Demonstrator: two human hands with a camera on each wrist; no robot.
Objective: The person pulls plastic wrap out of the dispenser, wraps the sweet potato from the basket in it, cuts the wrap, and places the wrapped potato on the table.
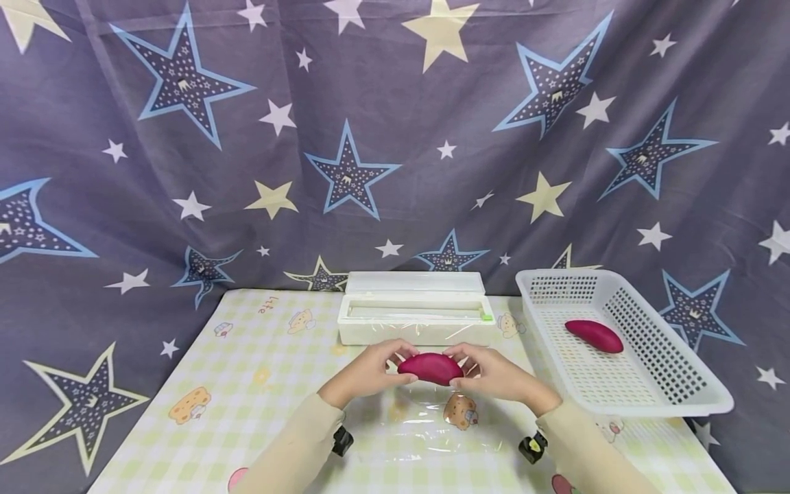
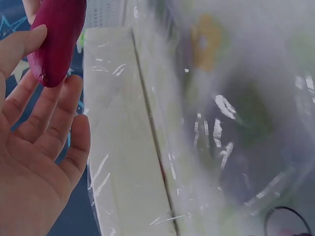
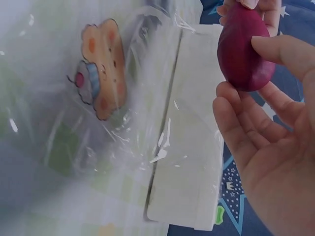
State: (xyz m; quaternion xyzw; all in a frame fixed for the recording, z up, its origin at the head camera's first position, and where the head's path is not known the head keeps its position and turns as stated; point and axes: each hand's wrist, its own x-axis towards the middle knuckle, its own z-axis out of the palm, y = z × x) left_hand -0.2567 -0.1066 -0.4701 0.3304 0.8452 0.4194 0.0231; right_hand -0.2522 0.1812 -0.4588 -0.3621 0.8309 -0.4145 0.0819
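Observation:
Between both hands is a purple-red sweet potato (image 1: 431, 368), held lengthwise from side to side above the table. My left hand (image 1: 372, 369) grips its left end, thumb in front and fingers behind. At the other end my right hand (image 1: 489, 372) pinches it in the same way. In the left wrist view the left thumb presses on the sweet potato (image 2: 58, 42) near its tip. A sheet of clear plastic wrap (image 1: 426, 429) lies below the hands and runs up over the front of the white wrap dispenser box (image 1: 413, 333), whose lid stands raised.
A white perforated basket (image 1: 691, 384) stands at the right, with a second sweet potato (image 1: 594, 336) lying in it. The checked tablecloth (image 1: 204, 453) covers the table. Behind it hangs a dark curtain (image 1: 395, 89) printed with stars.

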